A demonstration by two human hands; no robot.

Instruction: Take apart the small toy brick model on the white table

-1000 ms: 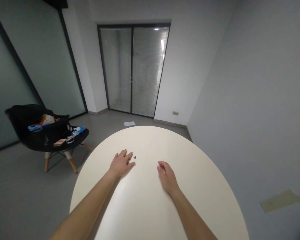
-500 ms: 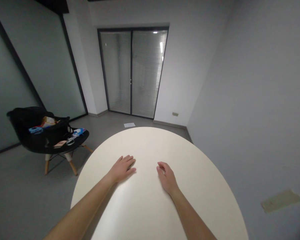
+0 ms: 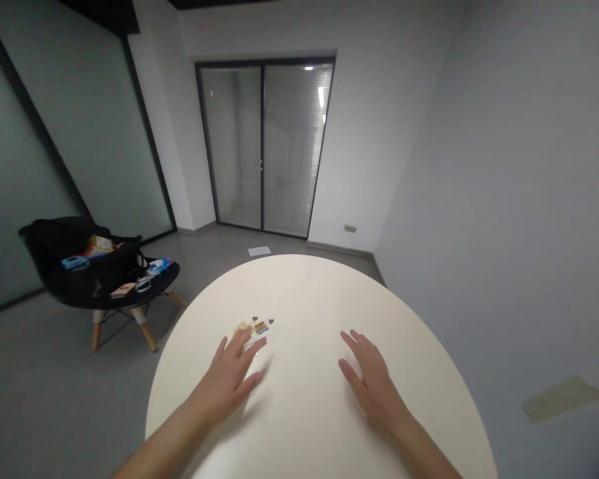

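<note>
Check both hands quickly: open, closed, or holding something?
Left hand: open, fingers spread, holding nothing, beside small multicoloured flat pieces on the round cream tabletop.
Right hand: open, empty.

Glazed double door [image 3: 264, 150] with blinds, glass partition [image 3: 74, 146] left, grey wall [image 3: 479, 166] right, black chair [image 3: 82, 297] on wooden legs, grey floor [image 3: 44, 372], round cream table [image 3: 309, 286]

Surface: round, cream-white [image 3: 304, 293]
Lying left of centre: small orange-and-blue printed packet [image 3: 260, 326]
Just beside it, nearer left: yellowish piece [image 3: 240, 327]
Just beyond the packet, to the far right: tiny dark bits [image 3: 269, 321], too small to identify
</note>
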